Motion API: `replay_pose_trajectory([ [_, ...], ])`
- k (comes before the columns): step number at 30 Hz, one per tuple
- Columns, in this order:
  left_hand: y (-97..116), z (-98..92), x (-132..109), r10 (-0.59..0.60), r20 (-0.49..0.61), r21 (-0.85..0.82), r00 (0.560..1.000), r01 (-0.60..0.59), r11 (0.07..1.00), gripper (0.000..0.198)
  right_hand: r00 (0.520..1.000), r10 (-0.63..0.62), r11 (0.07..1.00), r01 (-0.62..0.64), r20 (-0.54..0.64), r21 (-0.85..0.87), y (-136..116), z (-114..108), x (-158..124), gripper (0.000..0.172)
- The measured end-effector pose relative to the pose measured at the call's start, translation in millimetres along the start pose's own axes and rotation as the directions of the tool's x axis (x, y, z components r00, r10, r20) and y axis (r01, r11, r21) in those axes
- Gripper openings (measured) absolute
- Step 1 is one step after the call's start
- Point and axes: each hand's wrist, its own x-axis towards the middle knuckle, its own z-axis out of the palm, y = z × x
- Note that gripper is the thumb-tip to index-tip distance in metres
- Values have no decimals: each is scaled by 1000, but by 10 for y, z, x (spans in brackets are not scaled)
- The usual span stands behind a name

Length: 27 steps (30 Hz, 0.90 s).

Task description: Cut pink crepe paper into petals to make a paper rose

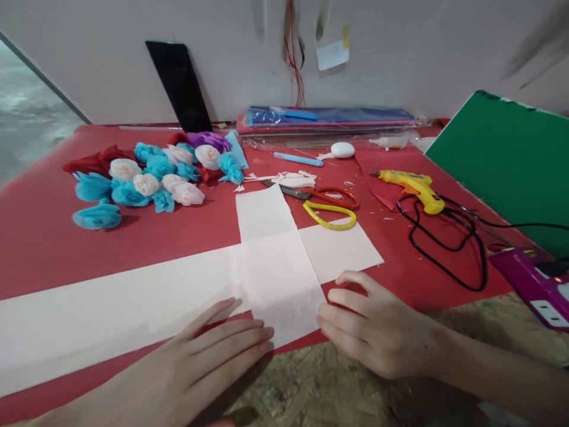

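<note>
A thin white paper piece [278, 261] lies crosswise over a long pale paper strip [120, 302] on the red table covering. My left hand [208, 362] rests flat with fingers stretched out, its fingertips on the lower left edge of the crosswise piece. At that piece's lower right edge, my right hand [373, 326] has loosely bent fingers, the tips touching the paper. Scissors [304, 194] with one red and one yellow handle lie just beyond the papers, blades pointing left. White paper scraps [297, 179] are scattered behind the blades.
Blue, white, red and purple paper flowers [160, 169] are heaped at the back left. A yellow glue gun [413, 187] with a black cord lies right, near a leaning green board [498, 166] and a purple power strip [528, 279]. A blue pen [297, 159] lies farther back.
</note>
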Motion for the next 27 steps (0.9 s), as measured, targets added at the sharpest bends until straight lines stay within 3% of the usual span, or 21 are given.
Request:
replay_pose_trajectory([
  [3, 10, -7, 86, 42, 16, 18, 999, -43, 999, 51, 999, -11, 1000, 11, 41, -4, -8, 3, 15, 38],
  [8, 43, 13, 323, 21, -203, 32, 979, -14, 999, 37, 995, 0, 999, 3, 95, -37, -20, 45, 16, 32],
  [13, 78, 60, 453, -55, -266, 15, 962, 61, 998, 25, 991, 113, 993, -115, 73, 22, -17, 76, 15, 17],
  [16, 93, 76, 458, -37, -290, 41, 956, 51, 998, 22, 978, 207, 970, -210, 38, 122, -26, 96, 19, 13],
  [20, 96, 47, 456, -12, -299, 39, 954, 24, 999, 22, 958, 269, 948, -246, -97, 201, -56, 125, 32, 5],
  [24, 76, -19, 472, -8, -293, 28, 956, 17, 999, 22, 949, 266, 957, -239, -169, 163, -80, 145, 59, 10],
  [27, 32, -52, 473, -61, -312, -67, 948, 42, 997, 22, 944, 259, 962, -235, -204, 137, -76, 139, 100, 12],
])
